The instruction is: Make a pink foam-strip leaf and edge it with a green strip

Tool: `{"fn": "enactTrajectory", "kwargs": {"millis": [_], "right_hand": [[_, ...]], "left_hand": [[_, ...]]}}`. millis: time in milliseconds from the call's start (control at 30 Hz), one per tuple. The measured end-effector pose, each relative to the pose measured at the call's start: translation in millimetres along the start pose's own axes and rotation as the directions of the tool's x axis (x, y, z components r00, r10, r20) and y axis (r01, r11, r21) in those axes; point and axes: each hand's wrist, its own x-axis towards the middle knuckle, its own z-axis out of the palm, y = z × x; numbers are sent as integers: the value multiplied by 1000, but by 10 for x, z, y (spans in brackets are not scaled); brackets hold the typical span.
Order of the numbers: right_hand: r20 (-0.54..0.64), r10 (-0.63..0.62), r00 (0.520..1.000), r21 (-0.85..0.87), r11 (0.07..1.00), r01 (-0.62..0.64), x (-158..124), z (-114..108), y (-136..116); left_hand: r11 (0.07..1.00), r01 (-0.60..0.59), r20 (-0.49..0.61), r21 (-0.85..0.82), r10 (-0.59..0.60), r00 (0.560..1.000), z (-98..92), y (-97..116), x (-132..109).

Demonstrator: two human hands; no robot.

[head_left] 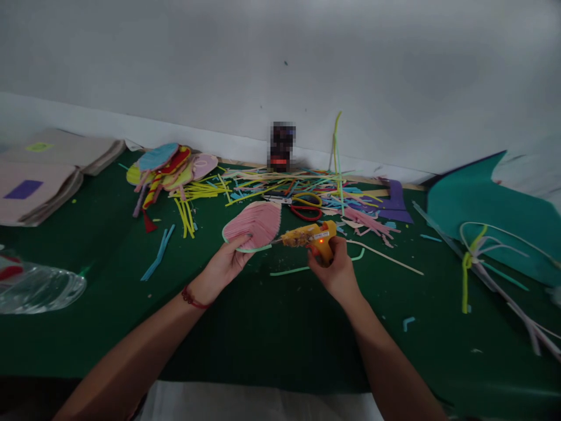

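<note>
Between the thumb and fingers of my left hand (pixel 232 257) is a pink leaf-shaped paper piece (pixel 256 225), covered in slanted strips. A mint-green strip runs along its lower edge, with one end sticking out to the right. My right hand (pixel 335 266) grips a yellow glue gun (pixel 311 235) with an orange light lit on its side. The gun's nozzle points left, close to the paper piece's lower right edge; whether they touch I cannot tell. Below the gun, a loose mint-green strip (pixel 289 271) lies on the table.
Scissors (pixel 307 204) with red and yellow handles lie before a heap of coloured strips (pixel 280 184). Finished-looking paper shapes (pixel 160 158) are piled at back left. A plastic bottle (pixel 44 289) lies left, near stacked bags (pixel 39 187). Teal sheet (pixel 491 216) stands right, against the wall.
</note>
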Motion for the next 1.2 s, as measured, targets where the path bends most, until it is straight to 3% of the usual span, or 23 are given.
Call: {"fn": "enactTrajectory", "kwargs": {"millis": [233,633,933,1200], "right_hand": [[-6,-2,1000,11,1000,2,10,-18,22],[-23,11,1000,6,1000,-11,24,-35,41],[-14,35,999,34,999,-34,28,-47,63],[-24,56,998,19,998,-56,57,-90,71]], "left_hand": [[999,17,6,-36,-17,1000,70,26,-53],[999,17,-22,-40,-18,1000,46,21,-43],[999,11,21,-49,-10,1000,16,-3,-32],[999,24,-26,-39,-25,999,89,22,-82]]}}
